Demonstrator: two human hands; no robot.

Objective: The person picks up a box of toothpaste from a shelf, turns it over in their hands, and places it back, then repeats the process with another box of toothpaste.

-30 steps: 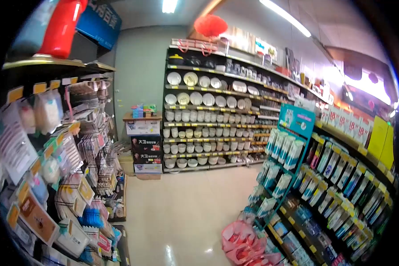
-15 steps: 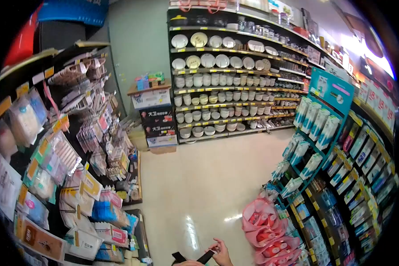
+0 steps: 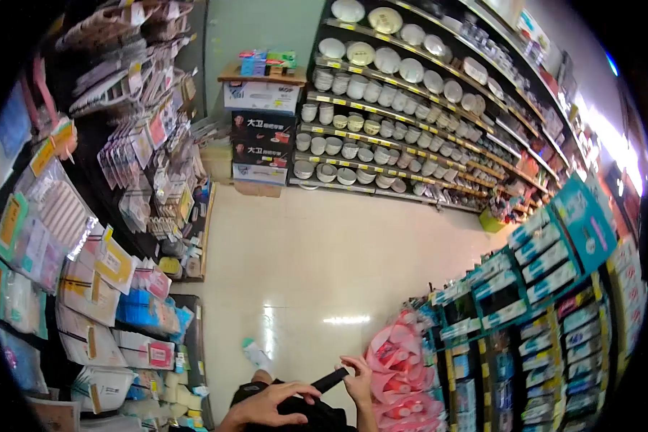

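Observation:
A short black strap [image 3: 330,380] runs slantwise between my hands at the bottom of the view, in front of my black clothing [image 3: 320,415]. My right hand [image 3: 358,383] is closed round its upper end, thumb and fingers bent. My left hand [image 3: 270,405] lies flat over the clothing, fingers stretched and thumb apart; its fingertips reach the strap's lower end. Whether they touch it is hard to tell. Just right of my right hand are pink-wrapped bundles [image 3: 403,367].
Packaged goods [image 3: 151,309] hang along the left shelves. A teal rack [image 3: 547,248] of packets stands on the right. Bowls [image 3: 331,144] and plates [image 3: 387,59] fill the far shelves, beside stacked boxes [image 3: 261,137]. Pale floor tiles [image 3: 324,252] lie between; my foot [image 3: 254,353] shows below.
The view has tilted down and turned, showing more of my body and a foot. Both hands appear higher in view. My left hand has come into fuller sight with its fingers stretched.

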